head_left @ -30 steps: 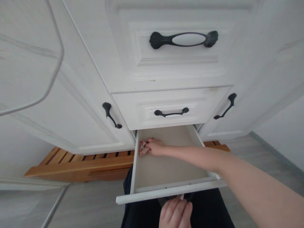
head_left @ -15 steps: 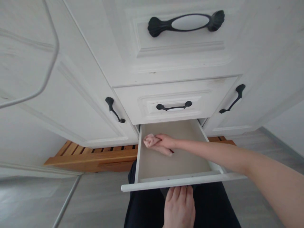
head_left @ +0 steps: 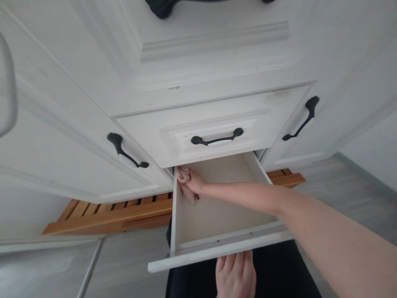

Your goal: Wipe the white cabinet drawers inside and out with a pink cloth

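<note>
A white drawer (head_left: 192,260) is pulled out low in the cabinet. My right hand (head_left: 195,182) reaches inside it, closed on a bunched pink cloth (head_left: 183,174) beside the left wall, near the back. Part of the cloth hangs below the hand, close to a small dark red spot on the drawer floor side. My left hand (head_left: 235,274) is closed at the outside of the drawer front, its fingertips hidden beneath the front's edge; the drawer's handle cannot be seen.
A shut drawer with a black handle (head_left: 217,137) sits above. Cabinet doors flank it with black handles (head_left: 127,152) (head_left: 302,120). A slatted wooden platform (head_left: 108,217) runs under the cabinet. My dark-clothed legs are under the drawer.
My right hand has carried the pink cloth left and back, to the drawer's left wall. My left hand stays at the drawer front. The view has shifted closer to the cabinet.
</note>
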The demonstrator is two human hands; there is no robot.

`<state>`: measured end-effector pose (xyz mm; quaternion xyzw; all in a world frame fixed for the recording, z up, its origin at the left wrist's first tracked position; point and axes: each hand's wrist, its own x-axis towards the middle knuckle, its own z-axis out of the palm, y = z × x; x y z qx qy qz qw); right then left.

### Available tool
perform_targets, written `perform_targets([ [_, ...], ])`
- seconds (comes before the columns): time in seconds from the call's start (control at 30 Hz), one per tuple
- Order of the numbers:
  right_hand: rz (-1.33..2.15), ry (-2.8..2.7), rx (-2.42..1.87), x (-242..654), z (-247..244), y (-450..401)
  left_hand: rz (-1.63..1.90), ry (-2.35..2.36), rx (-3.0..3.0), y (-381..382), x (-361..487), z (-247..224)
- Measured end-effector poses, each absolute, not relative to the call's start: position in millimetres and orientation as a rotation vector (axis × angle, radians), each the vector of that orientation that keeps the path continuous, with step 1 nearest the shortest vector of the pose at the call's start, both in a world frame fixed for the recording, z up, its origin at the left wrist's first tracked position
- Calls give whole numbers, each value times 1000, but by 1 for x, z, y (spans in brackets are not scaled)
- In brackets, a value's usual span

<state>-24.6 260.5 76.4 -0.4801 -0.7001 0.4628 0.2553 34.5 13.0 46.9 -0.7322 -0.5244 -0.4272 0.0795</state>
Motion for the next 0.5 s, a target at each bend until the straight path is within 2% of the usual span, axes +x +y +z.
perform_targets([
  [0.1, 1492, -2142, -1057, 0, 75, 210, -1331, -1551, -2164, 14, 36, 45],
  [0.2, 1691, -2552, -545, 15, 87, 192, -1295, -1544, -2188, 15, 36, 46],
  [0.27, 1647, -2743, -268, 19, 103, 205, -1259, -1543, -2211, 15, 34, 49],
  [0.33, 1351, -2834, -384, 19, 121, 230, -1233, -1539, -2226, 15, 32, 53],
  [0.43, 773, -2750, -881, 18, 139, 270, -1221, -1540, -2238, 16, 31, 59],
  [0.5, 666, -2638, -1077, 18, 142, 292, -1229, -1537, -2248, 16, 30, 61],
])
